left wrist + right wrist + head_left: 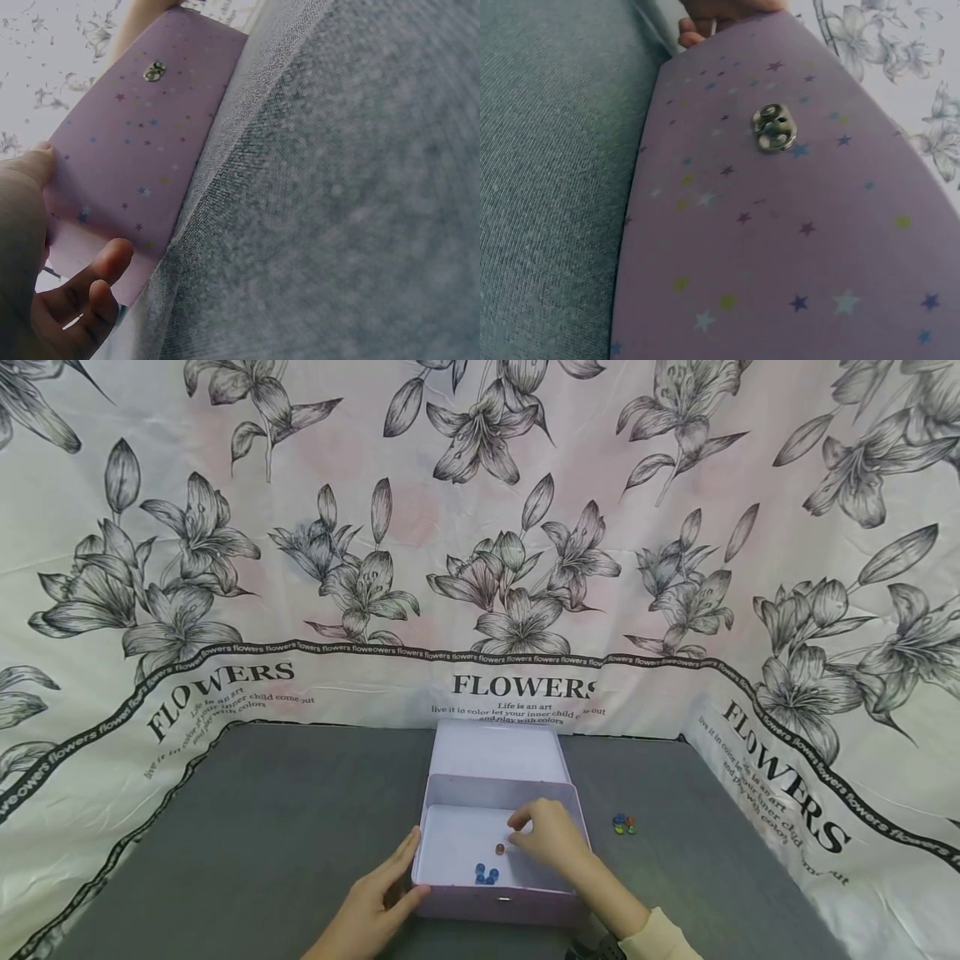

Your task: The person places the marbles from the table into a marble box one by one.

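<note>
A lilac tin box [497, 902] stands with its hinged lid [495, 752] tipped back. My left hand [367, 902] holds its front left corner, thumb at the front rim and fingers along the side wall. In the left wrist view the box's star-printed front [142, 142] shows. Over the right part of the box is my right hand [551, 839], thumb and index tips apart with nothing visible between them. Just left of and below those tips is an orange marble [500, 849]. Several blue marbles [487, 877] lie near the front wall inside.
On the grey table cloth [300, 827], right of the box, sits a small cluster of coloured marbles [624, 823]. A flower-printed curtain [510, 568] hangs behind and at both sides. A metal clasp [774, 127] sticks out from the box's front.
</note>
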